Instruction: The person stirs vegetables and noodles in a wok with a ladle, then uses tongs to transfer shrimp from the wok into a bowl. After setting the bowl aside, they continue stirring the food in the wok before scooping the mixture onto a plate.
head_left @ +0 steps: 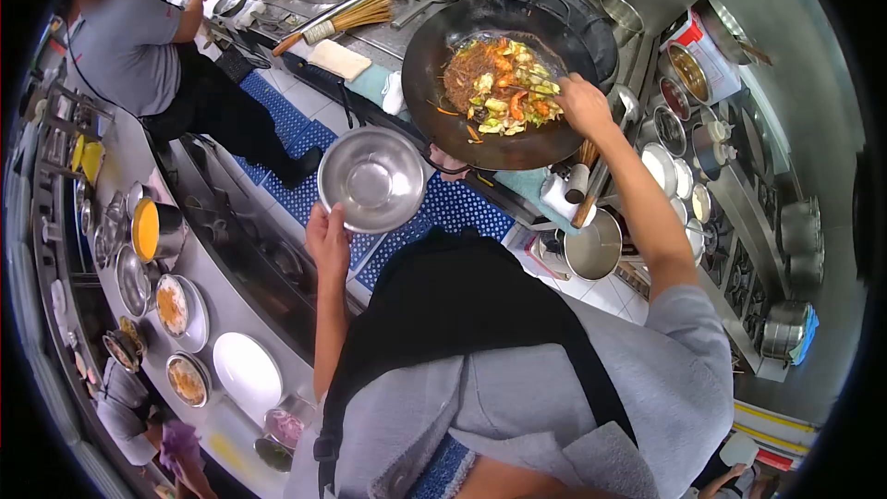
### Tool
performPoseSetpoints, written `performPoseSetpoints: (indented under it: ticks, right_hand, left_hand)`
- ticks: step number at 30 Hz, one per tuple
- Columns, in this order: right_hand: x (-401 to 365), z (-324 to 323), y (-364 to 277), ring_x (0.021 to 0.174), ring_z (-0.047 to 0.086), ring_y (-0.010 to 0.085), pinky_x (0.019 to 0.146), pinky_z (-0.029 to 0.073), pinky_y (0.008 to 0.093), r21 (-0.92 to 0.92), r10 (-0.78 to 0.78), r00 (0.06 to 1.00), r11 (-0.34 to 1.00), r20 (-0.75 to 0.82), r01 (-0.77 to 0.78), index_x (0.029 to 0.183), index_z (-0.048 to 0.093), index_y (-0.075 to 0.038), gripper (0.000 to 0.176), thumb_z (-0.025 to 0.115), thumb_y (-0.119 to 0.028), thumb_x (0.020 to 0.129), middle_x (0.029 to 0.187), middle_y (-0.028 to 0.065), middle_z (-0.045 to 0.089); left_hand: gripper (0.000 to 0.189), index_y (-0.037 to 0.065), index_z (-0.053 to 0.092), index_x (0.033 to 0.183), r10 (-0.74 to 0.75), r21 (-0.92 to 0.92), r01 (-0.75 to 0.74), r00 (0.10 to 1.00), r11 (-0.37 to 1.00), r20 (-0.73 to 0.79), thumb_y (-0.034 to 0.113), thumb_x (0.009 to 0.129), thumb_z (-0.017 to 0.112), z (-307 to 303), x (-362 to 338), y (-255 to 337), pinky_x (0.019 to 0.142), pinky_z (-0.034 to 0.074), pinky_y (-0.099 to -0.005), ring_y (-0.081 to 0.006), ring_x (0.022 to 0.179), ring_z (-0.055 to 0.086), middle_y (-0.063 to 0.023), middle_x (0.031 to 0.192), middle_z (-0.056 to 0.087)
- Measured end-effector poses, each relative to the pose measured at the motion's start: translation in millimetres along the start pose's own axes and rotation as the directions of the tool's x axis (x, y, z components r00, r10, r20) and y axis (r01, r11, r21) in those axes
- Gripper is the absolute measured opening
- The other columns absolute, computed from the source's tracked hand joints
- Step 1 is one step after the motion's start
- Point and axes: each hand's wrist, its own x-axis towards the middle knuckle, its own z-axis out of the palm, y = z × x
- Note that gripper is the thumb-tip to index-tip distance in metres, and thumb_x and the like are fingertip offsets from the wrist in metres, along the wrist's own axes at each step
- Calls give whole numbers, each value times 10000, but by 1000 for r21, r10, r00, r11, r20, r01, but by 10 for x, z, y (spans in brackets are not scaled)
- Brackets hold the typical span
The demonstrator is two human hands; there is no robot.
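Wok [430,83]: vegetables [506,111] inside | left hand [328,238]: gripping steel bowl [393,189] | right hand [583,104]: gripping utensil [536,91]

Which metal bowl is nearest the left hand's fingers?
The empty metal bowl in the left hand, the only one held out over the blue floor mat.

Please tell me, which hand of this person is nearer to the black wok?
Right. The right hand is over the wok, near its right rim. The left hand is farther away, below and left of it in the picture, holding a metal bowl.
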Motion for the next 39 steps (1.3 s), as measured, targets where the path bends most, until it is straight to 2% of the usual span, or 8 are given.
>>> performPoseSetpoints:
  ticks: [3,6,9,15,20,24,34,39]
  right_hand:
    - [270,318,137,893,725,359,775,584,467,-152,-152,988,977,-7,149,942,677,9,136,622,-98,880,955,207,698]
    - [451,440,201,934,705,371,831,553,495,-180,-99,988,976,116,119,908,653,-15,132,649,-147,899,985,213,679]
    - [462,360,321,826,739,357,750,595,449,-204,-202,979,958,25,203,879,692,2,129,610,-95,854,882,198,728]
    - [344,-198,430,900,717,395,817,582,465,-28,-171,985,985,-15,170,912,693,9,193,651,-179,890,976,234,712]
    - [384,245,480,891,703,384,805,567,472,-41,-208,978,977,31,209,952,659,-9,231,732,-212,873,963,191,691]
    - [498,588,440,836,736,381,766,582,473,-73,-262,965,962,4,262,888,678,14,202,551,-142,905,863,225,729]
    - [337,-553,188,972,692,415,888,556,494,106,-175,985,979,4,173,1020,670,21,219,663,-181,933,1041,222,695]
    - [247,-697,50,991,682,424,898,543,504,183,-280,959,941,-45,283,1108,651,28,281,699,-143,891,1067,230,674]
  left_hand:
    - [184,89,555,903,9,-13,-8,996,1000,84,176,1063,580,253,118,141,495,357,-208,-25,556,458,38,708,561]
    - [199,64,581,920,51,-12,-49,988,999,143,198,1068,590,501,225,231,505,366,-212,-32,566,475,21,709,581]
    - [214,49,594,926,68,70,-81,984,994,164,207,1071,594,640,323,232,509,375,-222,-39,567,482,18,693,574]
    - [239,34,578,895,126,90,-138,984,986,126,199,1067,594,1040,560,262,515,395,-243,-63,571,500,-1,679,567]
    - [228,39,558,872,160,96,-171,981,981,112,183,1039,616,1319,732,298,520,416,-251,-79,593,546,-25,684,588]
    - [235,41,542,861,145,90,-159,980,983,140,178,1036,620,1403,753,261,518,430,-258,-84,591,557,-30,686,597]
    - [183,-21,606,940,187,301,-242,962,922,200,154,988,626,1776,1101,199,538,479,-268,-116,604,609,-51,692,620]
    - [160,4,588,904,10,211,-63,970,976,244,140,985,613,2209,1326,-71,505,474,-273,-126,557,597,-60,682,630]
